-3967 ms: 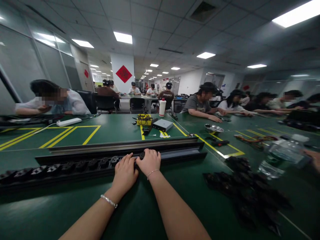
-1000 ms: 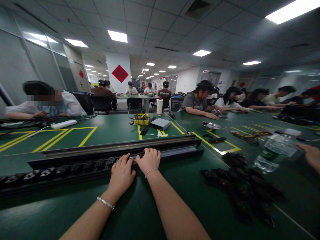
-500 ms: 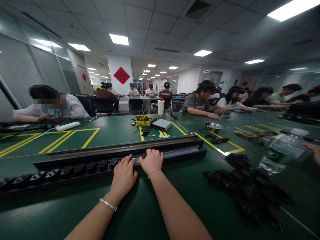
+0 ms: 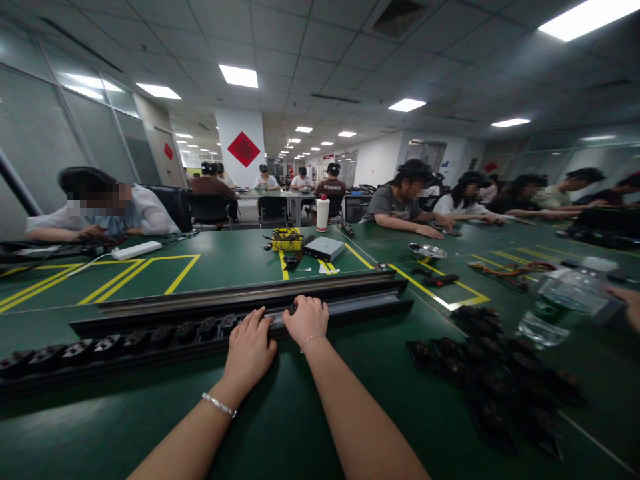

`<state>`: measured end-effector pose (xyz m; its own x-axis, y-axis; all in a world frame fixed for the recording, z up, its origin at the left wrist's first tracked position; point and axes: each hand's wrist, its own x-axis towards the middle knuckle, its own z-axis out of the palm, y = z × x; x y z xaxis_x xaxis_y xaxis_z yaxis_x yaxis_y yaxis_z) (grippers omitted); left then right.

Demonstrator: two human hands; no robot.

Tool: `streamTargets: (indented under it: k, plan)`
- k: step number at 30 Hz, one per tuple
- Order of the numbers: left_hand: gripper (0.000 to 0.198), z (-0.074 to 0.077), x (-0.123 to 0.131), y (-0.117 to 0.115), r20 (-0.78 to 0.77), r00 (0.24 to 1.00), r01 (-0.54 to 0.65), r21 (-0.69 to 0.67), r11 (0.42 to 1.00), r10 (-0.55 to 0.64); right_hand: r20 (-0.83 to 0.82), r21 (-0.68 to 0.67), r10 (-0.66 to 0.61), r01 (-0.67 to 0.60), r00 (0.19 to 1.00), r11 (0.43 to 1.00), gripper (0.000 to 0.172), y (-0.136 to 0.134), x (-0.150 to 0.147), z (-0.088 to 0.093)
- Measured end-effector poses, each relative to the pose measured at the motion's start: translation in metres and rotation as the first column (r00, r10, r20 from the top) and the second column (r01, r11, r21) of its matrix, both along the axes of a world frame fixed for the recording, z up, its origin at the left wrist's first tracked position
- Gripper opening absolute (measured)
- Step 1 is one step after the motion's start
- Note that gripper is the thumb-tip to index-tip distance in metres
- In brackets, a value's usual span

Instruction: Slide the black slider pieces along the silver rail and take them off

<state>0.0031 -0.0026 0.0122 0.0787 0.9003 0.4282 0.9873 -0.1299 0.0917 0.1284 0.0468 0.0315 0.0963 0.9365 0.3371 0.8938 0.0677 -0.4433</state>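
Observation:
A long black rail (image 4: 365, 303) lies across the green table (image 4: 280, 427) in front of me, with a row of small black clips (image 4: 125, 340) seated along its left part. My left hand (image 4: 249, 351) rests on the rail beside the last clip, fingers spread flat. Just to its right, my right hand (image 4: 306, 317) is curled over a small black clip at the rail, knuckles up. A pile of loose black clips (image 4: 490, 380) lies to my right. A second, metal rail (image 4: 240, 292) lies just behind the first.
A lying clear water bottle (image 4: 565, 300) and another person's hand (image 4: 631, 303) are at the right edge. Farther back stand a white bottle (image 4: 323, 213), a yellow box (image 4: 287, 239), a grey box (image 4: 325, 249) and a metal bowl (image 4: 427, 252). Several people sit around the tables.
My right hand has crept slightly to the right along the rail. The left hand stays where it was. My head has shifted a little.

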Motion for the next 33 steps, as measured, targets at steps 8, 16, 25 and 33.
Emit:
streamTargets:
  k: [8, 16, 25, 33]
  plan:
    - [0.051, -0.003, -0.001, 0.002, 0.017, 1.000, 0.000, 0.032, 0.999, 0.000, 0.023, 0.025, 0.026, -0.027, 0.999, 0.999, 0.025, 0.000, 0.004, 0.000]
    - [0.052, -0.002, -0.001, 0.000, -0.012, 1.000, 0.016, 0.043, 0.999, -0.016, 0.043, 0.147, 0.060, -0.066, 0.997, 0.987, 0.028, -0.006, 0.011, -0.005]
    - [0.051, -0.002, -0.001, 0.000, -0.038, 0.999, 0.002, 0.040, 0.999, -0.001, 0.027, 0.152, 0.051, -0.055, 0.998, 0.987, 0.026, -0.004, 0.009, -0.006]
    - [0.050, -0.002, -0.001, 0.001, -0.025, 1.000, 0.002, 0.037, 0.999, -0.001, -0.008, 0.113, 0.041, -0.040, 0.999, 0.993, 0.025, -0.004, 0.007, -0.002]
